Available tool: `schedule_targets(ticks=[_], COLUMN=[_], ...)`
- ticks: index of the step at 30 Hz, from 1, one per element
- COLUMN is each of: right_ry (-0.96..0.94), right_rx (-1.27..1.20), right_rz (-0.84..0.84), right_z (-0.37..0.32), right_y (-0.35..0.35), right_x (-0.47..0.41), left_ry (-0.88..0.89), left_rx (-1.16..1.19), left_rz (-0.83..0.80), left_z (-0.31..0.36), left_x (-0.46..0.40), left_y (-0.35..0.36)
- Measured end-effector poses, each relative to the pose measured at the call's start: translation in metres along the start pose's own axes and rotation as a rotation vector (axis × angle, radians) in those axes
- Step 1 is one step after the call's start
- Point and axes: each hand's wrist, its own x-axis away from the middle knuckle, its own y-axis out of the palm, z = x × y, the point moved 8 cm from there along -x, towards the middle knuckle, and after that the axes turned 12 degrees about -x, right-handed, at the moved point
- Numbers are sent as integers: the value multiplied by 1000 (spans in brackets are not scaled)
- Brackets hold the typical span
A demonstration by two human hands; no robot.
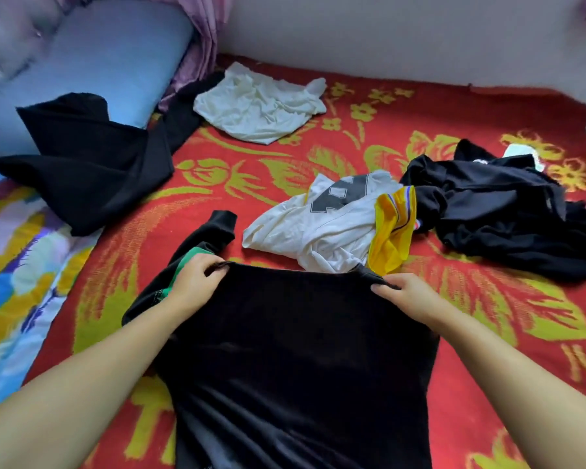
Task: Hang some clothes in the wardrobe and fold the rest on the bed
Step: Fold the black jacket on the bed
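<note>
Bed [318,154]: covered by a red blanket with a yellow-green floral pattern, filling most of the view.
Wall [386,32]: pale, plain, along the far edge of the bed.
Curtain [203,38]: purple, hanging at the far left corner beside the wall.
Pillow [99,72]: light blue, far left, partly under a spread black cloth [92,157].
Patterned sheet [11,258]: blue, yellow and white, along the near left edge of the bed.
Black garment [298,350]: laid flat near centre, far edge lifted; one sleeve with a green band stretched out to the far left.
Left hand [192,280]: grip closed in a pinch on the garment's far left corner, fingers curled over the hem.
Right hand [405,296]: grip closed in a pinch on the far right corner of the same edge.
White shirt [325,221]: crumpled, dark printed letter on it, just beyond the black garment, touching a yellow garment [391,231] on its right.
Dark pile [501,208]: rumpled black clothes, far right.
White top [261,106]: creased, far centre, near the curtain.
</note>
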Motion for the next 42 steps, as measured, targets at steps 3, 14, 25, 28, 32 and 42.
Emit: schedule_targets(ticks=[3,14,25,28,32,42], right_ry=[-189,-1053,-830,-683,-377,-156], right_rx=[59,211,868,934,977,721], right_rz=[248,1050,280,-3,-382,-420], right_z=[-70,-354,-121,-5,128,109], right_y=[-67,-344,-134,-50,35,107], right_x=[15,244,213,210,215,114], left_ry=[91,542,879,921,860,15], left_rx=[64,84,-514,-601,-714,-213], left_rz=[134,821,271,14,-431,-247], left_z=[60,336,207,146,62,-16], left_x=[-12,48,158,214,276,174], left_y=[-74,-434,-122,2,132,112])
